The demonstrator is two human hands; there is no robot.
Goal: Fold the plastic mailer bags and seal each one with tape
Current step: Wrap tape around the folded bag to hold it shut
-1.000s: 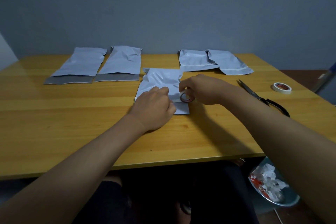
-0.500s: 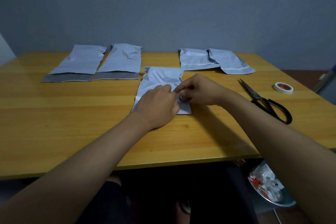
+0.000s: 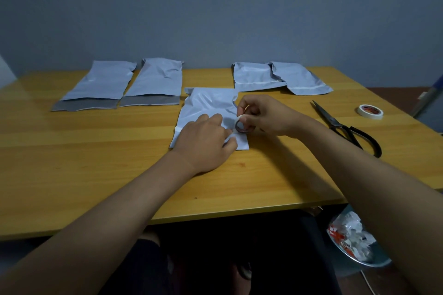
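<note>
A folded white mailer bag [image 3: 208, 105] lies in the middle of the wooden table [image 3: 96, 163]. My left hand [image 3: 203, 141] rests on its lower half, fingers pressing the fold and the free tape end down. My right hand [image 3: 261, 115] grips a small tape roll [image 3: 241, 124] held on edge just above the bag's right side. Two unfolded bags [image 3: 105, 81] [image 3: 158, 79] with grey flaps lie at the back left. Two folded bags [image 3: 254, 76] [image 3: 299, 79] lie at the back right.
Black-handled scissors [image 3: 345, 127] lie on the table to the right of my right arm. A second white tape roll [image 3: 370, 110] sits near the right edge. A bin [image 3: 354, 242] with paper scraps stands on the floor below the table's right corner.
My right hand has lifted the tape roll and drawn it slightly right, away from my left hand. My left fingers stay pressed on the bag.
</note>
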